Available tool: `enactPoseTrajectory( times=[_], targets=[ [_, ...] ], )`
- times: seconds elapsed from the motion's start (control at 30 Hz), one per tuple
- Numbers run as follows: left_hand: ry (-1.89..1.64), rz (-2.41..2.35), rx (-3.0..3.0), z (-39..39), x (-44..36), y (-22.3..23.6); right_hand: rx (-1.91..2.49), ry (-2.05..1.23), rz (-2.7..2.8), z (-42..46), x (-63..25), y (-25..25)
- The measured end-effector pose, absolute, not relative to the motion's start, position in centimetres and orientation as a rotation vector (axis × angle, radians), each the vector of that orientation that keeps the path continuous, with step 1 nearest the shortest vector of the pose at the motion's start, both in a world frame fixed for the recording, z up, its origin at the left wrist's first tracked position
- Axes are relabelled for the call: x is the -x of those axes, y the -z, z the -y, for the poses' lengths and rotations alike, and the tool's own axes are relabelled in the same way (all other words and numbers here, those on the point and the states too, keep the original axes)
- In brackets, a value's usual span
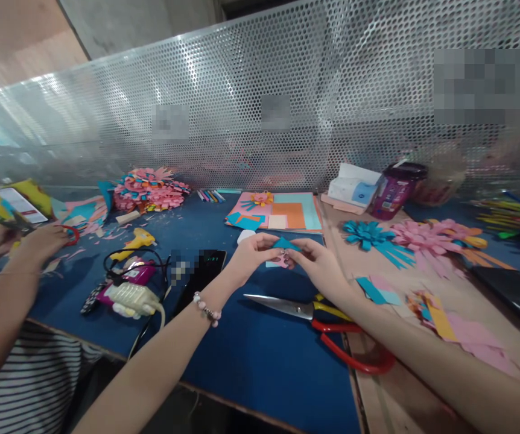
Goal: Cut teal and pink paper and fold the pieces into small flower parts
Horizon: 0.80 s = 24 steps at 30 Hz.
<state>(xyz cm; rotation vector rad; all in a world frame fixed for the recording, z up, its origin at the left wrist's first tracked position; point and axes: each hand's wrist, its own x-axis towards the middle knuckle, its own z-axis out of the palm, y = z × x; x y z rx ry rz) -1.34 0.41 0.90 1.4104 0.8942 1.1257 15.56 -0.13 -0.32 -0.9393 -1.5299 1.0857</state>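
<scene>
My left hand [260, 252] and my right hand [312, 256] meet over the blue tabletop, fingertips pinched on a small piece of teal paper [286, 244]. A pink bit shows just beneath that piece; whether it is joined to it I cannot tell. Below my hands lie large scissors [296, 307] with red and yellow handles, blades partly spread and pointing left; my right forearm passes over part of the handles. Behind my hands, coloured paper sheets [287, 211] in pink, orange and pale blue carry a small orange-pink paper flower [261, 199].
Left of me, a co-worker's hand [45, 247] uses red-handled scissors [70, 235]. A yellow glue gun [136, 241], cables and a phone [206, 268] lie between us. Paper flowers [364, 238], paper scraps [441, 319] and a purple cup [398, 190] occupy the right. A perforated metal panel [242, 78] stands behind.
</scene>
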Motion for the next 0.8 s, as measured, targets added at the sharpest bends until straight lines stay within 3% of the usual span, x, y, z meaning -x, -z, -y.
enactPoseTrajectory(
  times=[0.8],
  targets=[
    [-1.203,-1.046,-1.544,-0.44,0.90,-0.70,0.868,-1.189,1.519,0.00,-15.64,0.47]
  ],
)
